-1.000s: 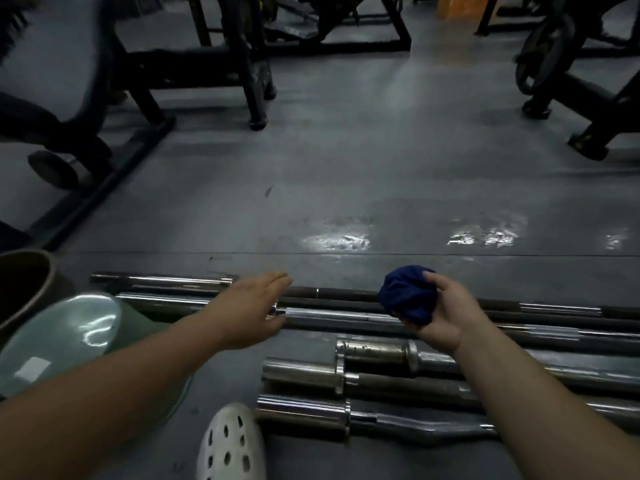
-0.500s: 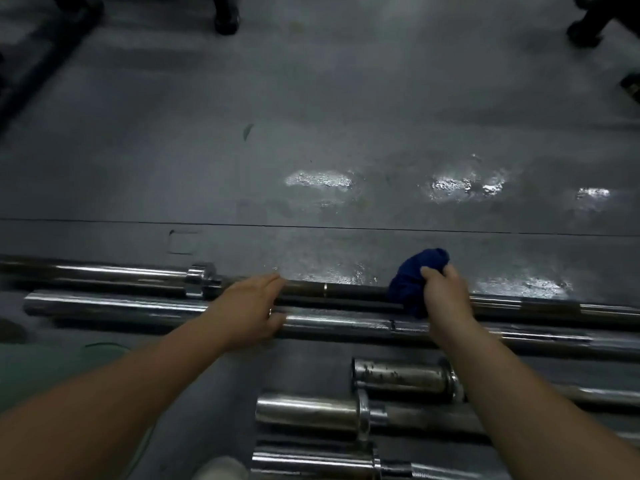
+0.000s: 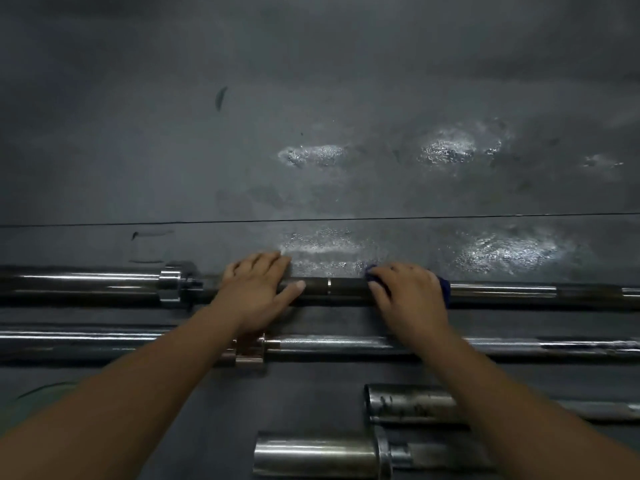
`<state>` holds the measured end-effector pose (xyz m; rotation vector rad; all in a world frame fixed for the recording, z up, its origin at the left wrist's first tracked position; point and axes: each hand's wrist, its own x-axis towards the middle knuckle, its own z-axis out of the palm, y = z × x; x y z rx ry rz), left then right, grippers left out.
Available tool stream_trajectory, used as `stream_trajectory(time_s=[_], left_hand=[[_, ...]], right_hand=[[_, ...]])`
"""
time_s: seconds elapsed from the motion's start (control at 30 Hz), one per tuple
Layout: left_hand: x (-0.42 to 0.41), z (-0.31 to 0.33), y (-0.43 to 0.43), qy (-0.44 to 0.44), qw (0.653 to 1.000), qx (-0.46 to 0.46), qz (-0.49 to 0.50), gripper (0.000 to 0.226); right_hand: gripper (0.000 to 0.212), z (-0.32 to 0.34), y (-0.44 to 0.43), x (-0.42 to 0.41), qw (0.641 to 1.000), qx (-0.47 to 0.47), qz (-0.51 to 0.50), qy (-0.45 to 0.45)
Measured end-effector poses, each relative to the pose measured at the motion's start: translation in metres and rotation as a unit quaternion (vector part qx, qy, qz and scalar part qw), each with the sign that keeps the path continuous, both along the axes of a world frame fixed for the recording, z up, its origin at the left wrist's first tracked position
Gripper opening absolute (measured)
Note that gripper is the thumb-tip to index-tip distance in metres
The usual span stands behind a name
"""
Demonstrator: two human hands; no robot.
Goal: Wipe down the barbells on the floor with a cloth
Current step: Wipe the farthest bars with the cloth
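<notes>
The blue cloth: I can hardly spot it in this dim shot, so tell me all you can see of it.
The blue cloth is dark blue, soft fabric, bunched and almost wholly hidden under the right hand, which presses it onto the shaft of the farthest barbell. Only slivers show: one by the fingertips, one at the hand's right edge. Its full shape cannot be told.

Both hands moved onto far barbell [image 3: 346, 287]; cloth [image 3: 445, 289] pressed down.
</notes>
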<state>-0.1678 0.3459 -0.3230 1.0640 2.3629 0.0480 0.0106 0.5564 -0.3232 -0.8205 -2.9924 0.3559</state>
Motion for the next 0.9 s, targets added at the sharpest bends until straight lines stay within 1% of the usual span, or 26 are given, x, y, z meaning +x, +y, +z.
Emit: stream_trajectory(time_s=[0.03, 0.07, 0.13, 0.2, 0.23, 0.27, 0.3, 0.33, 0.4, 0.47, 0.5, 0.53, 0.57, 0.6, 0.63, 0.67, 0.7, 0.73, 0.8, 0.87, 0.9], left_hand=[[-0.007, 0.001, 0.007, 0.008, 1.0, 0.0, -0.004, 0.075], [-0.014, 0.001, 0.012, 0.019, 1.0, -0.002, -0.008, 0.074], [-0.024, 0.001, 0.016, 0.05, 0.999, 0.009, -0.005, 0.071], [-0.022, 0.001, 0.008, 0.079, 0.997, 0.024, -0.012, 0.076], [-0.017, -0.001, 0.003, 0.09, 0.995, 0.027, -0.025, 0.081], [-0.015, -0.005, 0.001, 0.099, 0.994, 0.028, -0.036, 0.084], [-0.015, -0.006, 0.002, 0.102, 0.994, 0.027, -0.035, 0.085], [-0.017, -0.008, 0.006, 0.098, 0.995, 0.021, -0.026, 0.084], [-0.021, -0.007, 0.015, 0.097, 0.995, 0.011, -0.009, 0.079], [-0.022, -0.008, 0.017, 0.101, 0.995, 0.022, -0.017, 0.072], [-0.023, -0.008, 0.016, 0.095, 0.995, 0.025, -0.019, 0.07], [-0.024, -0.009, 0.014, 0.091, 0.995, 0.022, -0.021, 0.07], [-0.026, -0.009, 0.013, 0.089, 0.996, 0.018, -0.025, 0.072], [-0.027, -0.009, 0.013, 0.09, 0.995, 0.015, -0.028, 0.075], [-0.027, -0.009, 0.014, 0.094, 0.995, 0.014, -0.031, 0.078], [-0.027, -0.009, 0.015, 0.098, 0.994, 0.011, -0.037, 0.079], [-0.028, -0.009, 0.016, 0.1, 0.994, 0.009, -0.041, 0.08], [-0.029, -0.008, 0.018, 0.101, 0.994, 0.007, -0.042, 0.079], [-0.034, -0.009, 0.019, 0.098, 0.995, 0.001, -0.038, 0.074], [-0.039, -0.011, 0.02, 0.093, 0.995, 0.003, -0.04, 0.066], [-0.04, -0.011, 0.02, 0.091, 0.995, 0.009, -0.043, 0.064]], right_hand=[[0.02, 0.001, 0.013, 0.005, 1.0, -0.004, 0.014, 0.005], [0.02, 0.003, 0.026, 0.011, 1.0, 0.001, 0.006, 0.007], [0.029, 0.0, 0.053, 0.022, 0.997, 0.007, -0.076, 0.027], [0.04, -0.008, 0.058, 0.02, 0.979, -0.012, -0.191, 0.072], [0.04, -0.014, 0.046, 0.012, 0.972, -0.017, -0.216, 0.088], [0.037, -0.019, 0.027, -0.001, 0.97, -0.022, -0.218, 0.105], [0.032, -0.02, 0.003, -0.017, 0.971, -0.039, -0.208, 0.113], [0.028, -0.018, -0.022, -0.033, 0.976, -0.065, -0.178, 0.108], [0.022, -0.012, -0.053, -0.051, 0.991, -0.09, -0.061, 0.075], [0.019, -0.008, -0.038, -0.046, 0.995, -0.076, 0.042, 0.052], [0.018, -0.007, -0.016, -0.038, 0.996, -0.057, 0.059, 0.047], [0.016, -0.006, 0.006, -0.027, 0.998, -0.043, 0.036, 0.042], [0.012, -0.006, 0.026, -0.019, 0.998, -0.037, -0.031, 0.048], [0.009, -0.004, 0.039, -0.014, 0.99, -0.042, -0.119, 0.069], [0.009, -0.005, 0.04, -0.018, 0.978, -0.052, -0.182, 0.088], [0.012, -0.007, 0.029, -0.03, 0.975, -0.049, -0.199, 0.085], [0.015, -0.009, 0.01, -0.047, 0.98, -0.046, -0.177, 0.072], [0.015, -0.009, -0.013, -0.063, 0.988, -0.062, -0.13, 0.058], [0.01, -0.005, -0.047, -0.084, 0.993, -0.105, -0.003, 0.055], [0.011, -0.004, -0.039, -0.084, 0.989, -0.105, 0.096, 0.046], [0.015, -0.005, -0.023, -0.077, 0.99, -0.084, 0.112, 0.032]])
